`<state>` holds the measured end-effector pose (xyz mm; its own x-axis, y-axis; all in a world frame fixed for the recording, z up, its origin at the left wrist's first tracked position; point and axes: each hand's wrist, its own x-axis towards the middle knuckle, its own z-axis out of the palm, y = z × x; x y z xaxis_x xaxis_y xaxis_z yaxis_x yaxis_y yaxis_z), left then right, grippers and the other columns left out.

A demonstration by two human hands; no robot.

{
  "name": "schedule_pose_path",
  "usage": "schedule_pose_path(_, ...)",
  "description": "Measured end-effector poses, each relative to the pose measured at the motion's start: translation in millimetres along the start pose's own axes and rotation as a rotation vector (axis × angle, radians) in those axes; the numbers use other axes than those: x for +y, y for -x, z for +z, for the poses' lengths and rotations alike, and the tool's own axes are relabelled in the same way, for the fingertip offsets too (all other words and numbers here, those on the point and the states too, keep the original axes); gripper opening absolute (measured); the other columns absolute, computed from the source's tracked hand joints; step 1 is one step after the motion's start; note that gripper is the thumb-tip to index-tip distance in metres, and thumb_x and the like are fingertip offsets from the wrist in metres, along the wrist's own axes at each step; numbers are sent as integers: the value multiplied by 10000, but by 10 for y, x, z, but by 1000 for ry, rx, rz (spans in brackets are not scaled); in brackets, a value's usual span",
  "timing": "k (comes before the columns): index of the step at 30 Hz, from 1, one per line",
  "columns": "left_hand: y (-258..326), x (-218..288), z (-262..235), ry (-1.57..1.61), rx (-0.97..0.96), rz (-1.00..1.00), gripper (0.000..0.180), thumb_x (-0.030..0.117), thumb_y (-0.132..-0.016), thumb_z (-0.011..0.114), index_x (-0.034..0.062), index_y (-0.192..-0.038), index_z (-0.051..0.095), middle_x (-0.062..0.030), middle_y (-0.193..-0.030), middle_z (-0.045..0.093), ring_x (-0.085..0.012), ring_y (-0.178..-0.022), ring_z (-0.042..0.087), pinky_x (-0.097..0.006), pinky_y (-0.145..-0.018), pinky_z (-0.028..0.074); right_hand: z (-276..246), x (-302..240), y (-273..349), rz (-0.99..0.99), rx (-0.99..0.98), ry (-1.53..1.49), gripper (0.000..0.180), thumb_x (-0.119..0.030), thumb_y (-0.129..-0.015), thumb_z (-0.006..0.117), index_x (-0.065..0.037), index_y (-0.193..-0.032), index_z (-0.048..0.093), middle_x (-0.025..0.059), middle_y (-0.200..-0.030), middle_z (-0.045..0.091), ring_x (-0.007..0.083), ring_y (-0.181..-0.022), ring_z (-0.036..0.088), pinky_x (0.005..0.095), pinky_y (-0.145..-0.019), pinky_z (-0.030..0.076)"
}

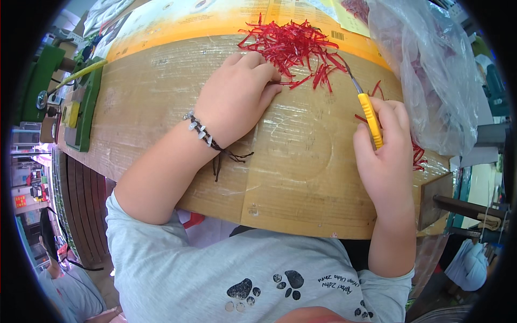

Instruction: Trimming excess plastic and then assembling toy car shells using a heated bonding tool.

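Note:
My left hand [234, 89] lies on the cardboard at the near left edge of a heap of thin red plastic strips [291, 46]. Its fingers are curled, with thumb and forefinger around the end of one red strip [287, 83]. A dark cord bracelet with pale stones [199, 129] circles that wrist. My right hand [385, 145] grips a yellow-handled deburring tool [370, 116]. The tool's thin, curved metal tip reaches to the right side of the heap. A few loose red strips [418, 156] lie beside and partly behind my right hand.
Brown cardboard [301, 177] covers the table, with an orange-and-white printed sheet [177, 35] along its far side. A clear plastic bag [436, 70] bulges at the far right. At the left edge stands a green metal device [89, 107] with a yellow-handled lever. Another person's sleeve [70, 290] shows at lower left.

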<state>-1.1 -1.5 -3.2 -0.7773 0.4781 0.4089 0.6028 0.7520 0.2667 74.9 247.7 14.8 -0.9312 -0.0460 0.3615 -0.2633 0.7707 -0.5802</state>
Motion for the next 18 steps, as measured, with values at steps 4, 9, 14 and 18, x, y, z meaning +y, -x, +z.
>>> schedule_pose_path(4,-18,-92,-6,19,-38,-19,126,130,-894,720,59,-997,704,-101,-991,657,-339,-973,612,-423,-867,510,3,-51,0,7,-37,-15,347,-11,-864,616,14,-1210,596,176,-1086,552,358,-968,620,424,-821,505)
schedule_pose_path(9,-41,-37,-63,-107,96,102,127,108,-891,711,48,-1003,698,-100,-996,670,-335,-963,616,-428,-848,520,11,-36,15,2,-88,-19,344,-20,-868,604,1,-1211,595,173,-1065,566,374,-930,631,429,-786,512)
schedule_pose_path(14,7,84,-99,-3,51,105,93,85,-907,683,49,-992,696,-113,-975,679,-339,-949,622,-419,-840,523,37,-77,19,43,-150,20,359,-29,-870,589,-20,-1229,593,185,-1095,617,391,-939,654,442,-769,527)
schedule_pose_path(18,63,111,-24,177,-82,28,70,95,-931,657,45,-962,697,-130,-936,688,-354,-917,629,-432,-828,517,137,-87,86,-23,-165,-55,354,-60,-909,582,-21,-1261,572,208,-1116,649,398,-952,667,467,-776,538)
